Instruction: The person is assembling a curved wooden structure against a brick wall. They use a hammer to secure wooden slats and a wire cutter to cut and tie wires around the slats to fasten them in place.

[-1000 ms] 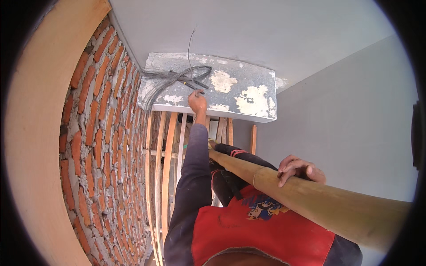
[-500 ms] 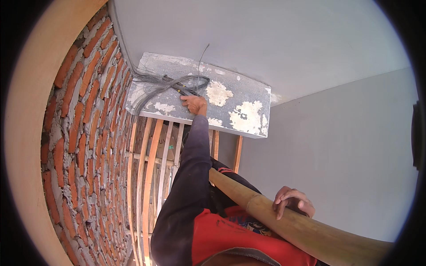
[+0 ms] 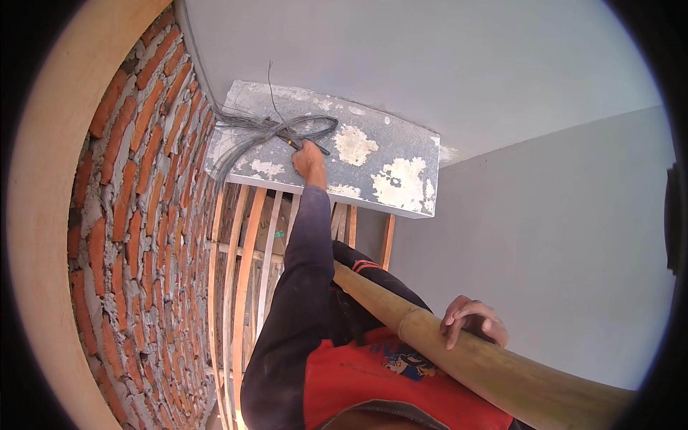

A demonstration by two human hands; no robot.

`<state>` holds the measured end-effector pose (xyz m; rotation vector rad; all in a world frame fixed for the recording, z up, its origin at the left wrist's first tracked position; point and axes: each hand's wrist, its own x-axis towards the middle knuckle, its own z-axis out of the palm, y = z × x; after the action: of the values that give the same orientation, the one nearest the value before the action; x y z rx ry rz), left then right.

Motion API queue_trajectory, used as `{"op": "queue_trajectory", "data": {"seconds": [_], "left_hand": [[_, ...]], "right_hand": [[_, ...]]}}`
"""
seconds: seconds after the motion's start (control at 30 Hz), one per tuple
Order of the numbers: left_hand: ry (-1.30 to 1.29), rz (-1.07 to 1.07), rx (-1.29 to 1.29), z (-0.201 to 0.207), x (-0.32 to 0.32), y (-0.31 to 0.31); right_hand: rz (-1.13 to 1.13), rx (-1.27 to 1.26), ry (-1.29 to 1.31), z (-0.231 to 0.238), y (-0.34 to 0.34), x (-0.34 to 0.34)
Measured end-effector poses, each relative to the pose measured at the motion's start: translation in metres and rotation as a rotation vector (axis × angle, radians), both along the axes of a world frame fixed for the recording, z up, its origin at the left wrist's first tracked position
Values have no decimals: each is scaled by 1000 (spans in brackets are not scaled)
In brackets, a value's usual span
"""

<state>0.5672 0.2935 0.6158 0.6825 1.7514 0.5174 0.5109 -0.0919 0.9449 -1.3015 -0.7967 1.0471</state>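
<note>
My left hand reaches out to a grey concrete ledge with peeling white patches. Its fingers are closed around the handle end of dark pincers with a yellow mark; part of the tool is hidden by the hand and wire. A looped bundle of thin grey wire lies under and beside the pincers, one strand sticking up. My right hand hangs over a thick bamboo pole, fingers loosely bent and apart, holding nothing.
A rough brick wall with mortar joints runs along the left. Below the ledge stand several upright wooden slats. The bamboo pole crosses in front of my body to the lower right. A smooth grey wall rises on the right.
My left hand has closed over the pincers and shifted slightly left. The upright wire strand has swung left. My right hand stays over the pole.
</note>
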Motion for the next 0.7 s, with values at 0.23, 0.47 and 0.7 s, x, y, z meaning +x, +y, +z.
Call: {"op": "queue_trajectory", "data": {"seconds": [0.23, 0.47, 0.7], "left_hand": [[65, -29, 154, -63, -31, 78], [93, -288, 179, -61, -31, 97], [76, -374, 563, -7, -34, 77]], "right_hand": [[-78, -14, 123, 1, 5, -7], [-51, -20, 84, -3, 4, 0], [-95, 46, 91, -5, 5, 0]]}}
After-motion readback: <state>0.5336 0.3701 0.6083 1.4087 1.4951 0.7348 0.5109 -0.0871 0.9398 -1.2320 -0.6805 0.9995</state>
